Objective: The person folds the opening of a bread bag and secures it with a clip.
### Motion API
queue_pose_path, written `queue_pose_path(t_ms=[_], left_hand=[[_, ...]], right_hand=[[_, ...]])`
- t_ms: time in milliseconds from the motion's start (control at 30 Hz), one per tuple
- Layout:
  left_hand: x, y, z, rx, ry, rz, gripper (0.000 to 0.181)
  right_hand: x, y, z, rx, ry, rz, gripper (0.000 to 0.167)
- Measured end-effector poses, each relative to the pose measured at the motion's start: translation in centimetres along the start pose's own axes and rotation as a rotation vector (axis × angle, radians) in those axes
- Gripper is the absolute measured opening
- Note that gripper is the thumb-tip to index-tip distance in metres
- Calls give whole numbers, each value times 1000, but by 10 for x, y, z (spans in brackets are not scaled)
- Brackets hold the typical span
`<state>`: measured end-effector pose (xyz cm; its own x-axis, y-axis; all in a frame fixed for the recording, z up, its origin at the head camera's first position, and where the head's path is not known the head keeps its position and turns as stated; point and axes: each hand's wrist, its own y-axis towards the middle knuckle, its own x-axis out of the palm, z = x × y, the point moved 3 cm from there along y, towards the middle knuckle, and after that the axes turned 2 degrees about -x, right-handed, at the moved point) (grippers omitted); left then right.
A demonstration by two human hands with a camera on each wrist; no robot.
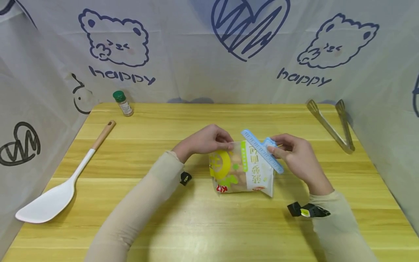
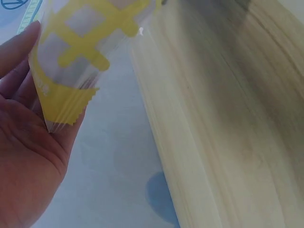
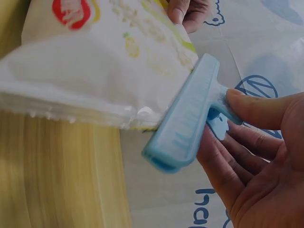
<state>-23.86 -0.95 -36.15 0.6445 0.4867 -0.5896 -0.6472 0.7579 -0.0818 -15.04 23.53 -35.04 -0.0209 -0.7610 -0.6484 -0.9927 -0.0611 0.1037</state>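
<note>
A clear, yellow and white printed food bag [image 1: 234, 174] is held up over the middle of the table. My left hand [image 1: 211, 140] pinches its upper left edge; the left wrist view shows the thumb and fingers at the bag's yellow corner [image 2: 66, 107]. With my right hand [image 1: 296, 154] I grip a long light-blue bag clip [image 1: 262, 151] by its handle, thumb on one side and fingers on the other. The clip lies slantwise across the bag's upper right corner. In the right wrist view the clip [image 3: 183, 121] touches the bag's edge; whether it bites the film cannot be told.
At the left lies a white spatula [image 1: 59, 198] with a wooden handle. A green-capped seasoning bottle [image 1: 124, 103] stands at the back left. Metal tongs [image 1: 337, 129] lie spread at the back right. A printed cloth [image 1: 183, 54] hangs behind the wooden table [image 1: 209, 233].
</note>
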Motion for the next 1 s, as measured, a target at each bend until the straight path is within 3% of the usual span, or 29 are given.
queue_pose_path(t_ms=[267,500,700,1000], left_hand=[[-5,-2,-2,24,6,10,14],[-15,0,-12,16,-29,-27,13],[-23,7,-25,-26,-33,-54,15],[-28,13,-41,-113,-60,-48,17]], right_hand=[[4,5,0,11,121,-27,32],[16,16,5,48,217,-113,36],[28,28,12,107,316,-174,41],[41,44,19,153,325,-191,39]])
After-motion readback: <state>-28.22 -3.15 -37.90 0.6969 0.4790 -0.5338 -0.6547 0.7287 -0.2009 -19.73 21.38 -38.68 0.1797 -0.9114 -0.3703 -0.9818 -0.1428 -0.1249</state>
